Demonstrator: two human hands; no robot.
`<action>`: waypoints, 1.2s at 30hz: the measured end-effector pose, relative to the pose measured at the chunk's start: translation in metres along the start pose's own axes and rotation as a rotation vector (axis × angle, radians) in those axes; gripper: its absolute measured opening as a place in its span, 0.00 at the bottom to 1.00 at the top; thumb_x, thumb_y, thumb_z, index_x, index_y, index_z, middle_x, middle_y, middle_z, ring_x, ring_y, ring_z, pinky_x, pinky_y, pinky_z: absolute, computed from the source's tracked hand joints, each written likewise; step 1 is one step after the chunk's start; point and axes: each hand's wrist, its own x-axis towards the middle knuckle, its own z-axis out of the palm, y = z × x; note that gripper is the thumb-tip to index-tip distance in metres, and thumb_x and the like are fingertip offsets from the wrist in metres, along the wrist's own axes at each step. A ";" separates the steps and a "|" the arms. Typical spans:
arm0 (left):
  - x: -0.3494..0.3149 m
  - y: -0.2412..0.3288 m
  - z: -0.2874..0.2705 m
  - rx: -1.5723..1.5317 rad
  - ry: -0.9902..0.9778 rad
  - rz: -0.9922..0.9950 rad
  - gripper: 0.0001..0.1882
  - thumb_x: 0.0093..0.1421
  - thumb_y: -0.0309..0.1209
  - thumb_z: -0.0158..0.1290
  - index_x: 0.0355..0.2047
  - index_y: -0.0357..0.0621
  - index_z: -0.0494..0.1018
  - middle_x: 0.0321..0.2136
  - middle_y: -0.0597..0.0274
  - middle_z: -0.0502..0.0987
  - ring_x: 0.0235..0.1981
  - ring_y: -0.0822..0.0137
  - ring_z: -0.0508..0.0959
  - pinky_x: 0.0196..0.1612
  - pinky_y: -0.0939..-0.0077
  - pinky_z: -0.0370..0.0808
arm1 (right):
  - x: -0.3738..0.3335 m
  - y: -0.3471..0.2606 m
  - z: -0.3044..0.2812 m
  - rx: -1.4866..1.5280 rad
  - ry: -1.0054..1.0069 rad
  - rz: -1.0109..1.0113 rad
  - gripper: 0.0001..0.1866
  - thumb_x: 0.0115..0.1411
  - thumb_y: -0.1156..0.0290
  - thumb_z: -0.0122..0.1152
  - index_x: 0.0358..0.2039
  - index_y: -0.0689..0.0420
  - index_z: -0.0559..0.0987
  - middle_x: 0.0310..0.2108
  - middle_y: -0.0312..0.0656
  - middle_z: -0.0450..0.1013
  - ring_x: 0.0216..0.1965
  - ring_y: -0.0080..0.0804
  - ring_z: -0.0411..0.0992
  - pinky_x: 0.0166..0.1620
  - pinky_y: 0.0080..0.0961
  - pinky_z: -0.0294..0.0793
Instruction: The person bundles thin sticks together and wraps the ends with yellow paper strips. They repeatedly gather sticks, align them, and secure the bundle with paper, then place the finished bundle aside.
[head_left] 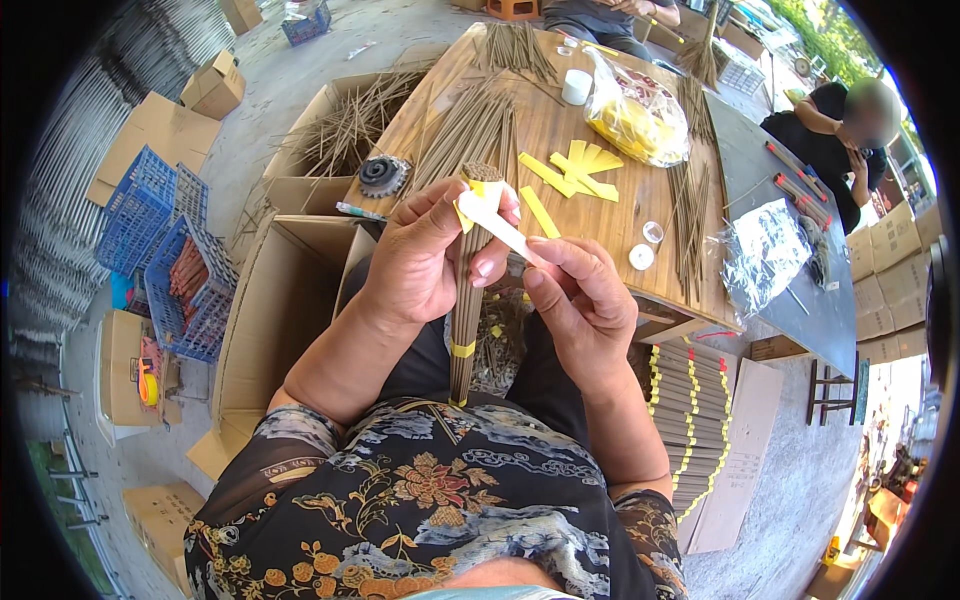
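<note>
My left hand (420,255) grips a bundle of thin brown sticks (465,320) upright near its top end; a yellow band circles the bundle lower down. My right hand (580,300) pinches a pale paper strip (495,222) that runs up to the top of the bundle, where a yellow strip is wrapped. Both hands are above my lap, just in front of the wooden table (610,230). More loose yellow strips (575,170) lie on the table beyond the bundle.
Loose stick piles (470,130) and a clear bag of yellow strips (635,115) lie on the table. Open cardboard boxes (285,300) stand at my left, blue crates (160,250) farther left. Banded bundles (690,420) are stacked at my right. Another person (845,135) sits at the far right.
</note>
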 end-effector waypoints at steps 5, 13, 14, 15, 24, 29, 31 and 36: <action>-0.001 0.003 -0.003 0.036 0.013 0.019 0.16 0.61 0.37 0.43 0.38 0.36 0.70 0.32 0.52 0.71 0.19 0.71 0.69 0.20 0.81 0.67 | -0.003 0.001 -0.002 -0.018 -0.036 -0.010 0.13 0.51 0.80 0.58 0.40 0.59 0.75 0.33 0.39 0.69 0.29 0.20 0.68 0.32 0.14 0.69; -0.003 0.004 0.004 0.053 0.007 -0.033 0.18 0.62 0.39 0.41 0.39 0.33 0.69 0.20 0.57 0.70 0.18 0.72 0.67 0.20 0.82 0.64 | 0.001 -0.004 -0.003 -0.061 0.071 -0.033 0.13 0.51 0.80 0.59 0.39 0.59 0.75 0.32 0.39 0.70 0.26 0.20 0.67 0.28 0.15 0.66; -0.004 0.004 0.007 0.105 0.046 -0.030 0.20 0.62 0.41 0.40 0.39 0.33 0.67 0.17 0.59 0.68 0.16 0.73 0.65 0.19 0.82 0.62 | 0.002 -0.006 -0.004 -0.127 0.073 -0.061 0.13 0.50 0.80 0.59 0.38 0.59 0.76 0.31 0.39 0.70 0.25 0.21 0.67 0.28 0.15 0.66; -0.004 0.004 0.011 0.156 0.086 -0.026 0.22 0.62 0.43 0.38 0.40 0.34 0.66 0.15 0.61 0.65 0.14 0.73 0.63 0.17 0.83 0.60 | 0.003 -0.008 -0.005 -0.193 0.075 -0.089 0.13 0.50 0.80 0.59 0.38 0.59 0.76 0.30 0.40 0.70 0.25 0.22 0.67 0.28 0.16 0.66; -0.003 0.004 0.009 0.204 0.049 -0.025 0.24 0.62 0.45 0.37 0.43 0.33 0.64 0.13 0.61 0.63 0.12 0.74 0.61 0.16 0.83 0.59 | 0.005 -0.009 -0.006 -0.284 0.102 -0.164 0.12 0.49 0.81 0.59 0.36 0.59 0.76 0.28 0.41 0.70 0.25 0.26 0.67 0.27 0.18 0.66; -0.003 0.004 0.008 0.189 0.049 -0.013 0.24 0.62 0.45 0.38 0.44 0.32 0.64 0.14 0.61 0.64 0.12 0.74 0.61 0.16 0.83 0.59 | 0.006 -0.009 -0.008 -0.313 0.073 -0.190 0.12 0.49 0.81 0.59 0.37 0.59 0.76 0.28 0.40 0.70 0.24 0.25 0.67 0.26 0.17 0.65; -0.003 0.004 0.006 0.194 0.043 0.002 0.24 0.62 0.44 0.38 0.44 0.31 0.64 0.16 0.60 0.65 0.12 0.74 0.61 0.16 0.83 0.59 | 0.004 -0.009 -0.009 -0.321 0.069 -0.192 0.13 0.49 0.81 0.59 0.37 0.59 0.76 0.28 0.40 0.70 0.24 0.25 0.66 0.25 0.17 0.65; -0.003 0.003 0.005 0.205 0.016 0.009 0.25 0.62 0.44 0.38 0.44 0.30 0.64 0.16 0.60 0.65 0.12 0.74 0.62 0.15 0.83 0.59 | 0.003 -0.014 -0.009 -0.337 0.073 -0.198 0.13 0.49 0.83 0.59 0.37 0.60 0.76 0.27 0.41 0.70 0.24 0.26 0.67 0.25 0.17 0.66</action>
